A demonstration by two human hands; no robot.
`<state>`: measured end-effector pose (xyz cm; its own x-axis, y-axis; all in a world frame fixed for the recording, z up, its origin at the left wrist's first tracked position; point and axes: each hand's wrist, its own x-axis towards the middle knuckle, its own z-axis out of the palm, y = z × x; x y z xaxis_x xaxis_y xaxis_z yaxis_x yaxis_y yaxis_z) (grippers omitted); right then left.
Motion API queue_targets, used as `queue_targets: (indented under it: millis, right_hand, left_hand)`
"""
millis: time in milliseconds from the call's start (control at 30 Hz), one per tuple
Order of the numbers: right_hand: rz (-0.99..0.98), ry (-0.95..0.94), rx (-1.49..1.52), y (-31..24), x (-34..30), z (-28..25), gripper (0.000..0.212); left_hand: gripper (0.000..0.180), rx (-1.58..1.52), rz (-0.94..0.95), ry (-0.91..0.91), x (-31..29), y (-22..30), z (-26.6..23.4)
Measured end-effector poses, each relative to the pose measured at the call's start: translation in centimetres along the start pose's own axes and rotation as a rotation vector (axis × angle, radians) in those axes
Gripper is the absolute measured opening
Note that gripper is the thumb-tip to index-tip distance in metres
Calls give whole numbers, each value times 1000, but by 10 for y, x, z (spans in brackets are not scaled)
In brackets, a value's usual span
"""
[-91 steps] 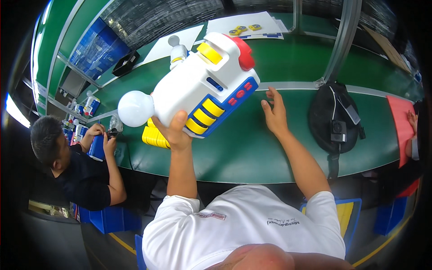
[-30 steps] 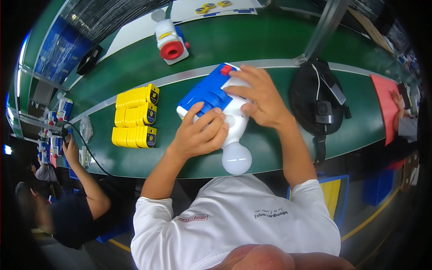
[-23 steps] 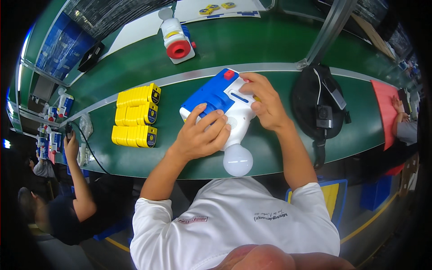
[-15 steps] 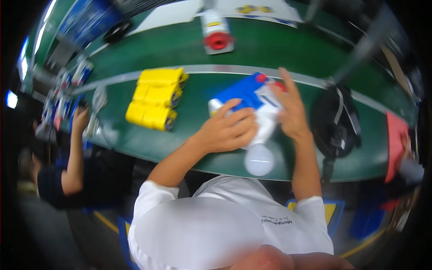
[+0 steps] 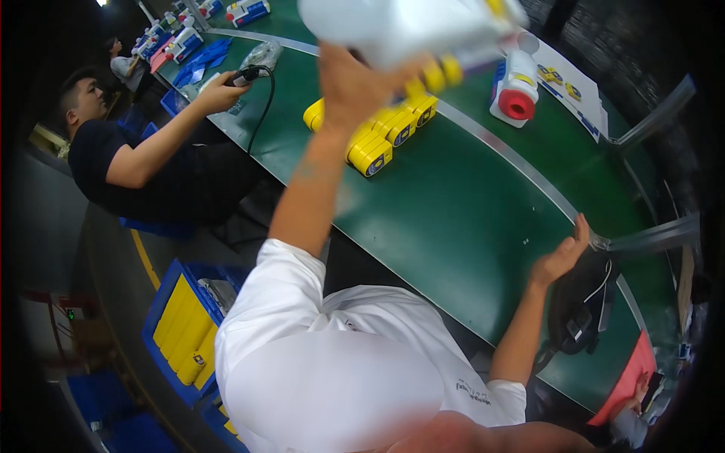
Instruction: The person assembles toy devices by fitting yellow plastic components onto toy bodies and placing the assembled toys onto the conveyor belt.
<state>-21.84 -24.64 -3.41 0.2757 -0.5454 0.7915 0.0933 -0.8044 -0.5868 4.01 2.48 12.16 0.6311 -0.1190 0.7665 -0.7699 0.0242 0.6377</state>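
My left hand (image 5: 359,87) is lifted high over the far left of the bench, its fingers around a blurred white device (image 5: 423,30) with yellow parts. That device is cut off by the upper edge of the picture. Below it, several yellow rounded packs (image 5: 371,151) lie together on the green bench, partly hidden by my hand and wrist. My right hand (image 5: 560,259) hovers at the right with fingers stretched out and nothing in them. It is nearest to a black round bag (image 5: 578,309) on the bench.
A similar white and blue device with a red ring (image 5: 516,103) stands at the back. To the left, another person's hand (image 5: 219,93) holds a black corded tool. A blue crate (image 5: 162,321) with yellow packs is beside me. Metal posts (image 5: 653,234) rise at the right.
The device was low in front of me by both hands; now my left hand has carried it up and left. My right hand has come away from it. The view has turned left.
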Motion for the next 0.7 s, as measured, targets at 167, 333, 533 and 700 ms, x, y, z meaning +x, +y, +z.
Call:
queue_targets:
  millis: [167,333,533,700]
  right_hand:
    - [0,-52,-25,-4,0,3,38]
    - [101,-229,-39,0,-7,5,31]
    - [-145,-469,-155,-27,0,26,36]
    - [-342,-691,-116,-43,17,80,41]
  left_hand:
    - [77,131,-17,280,62,-147,-44]
    - [85,390,-226,347,38,-228,-75]
    - [90,176,-314,421,16,-277,-103]
    - [89,257,-266,362,7,-279,-110]
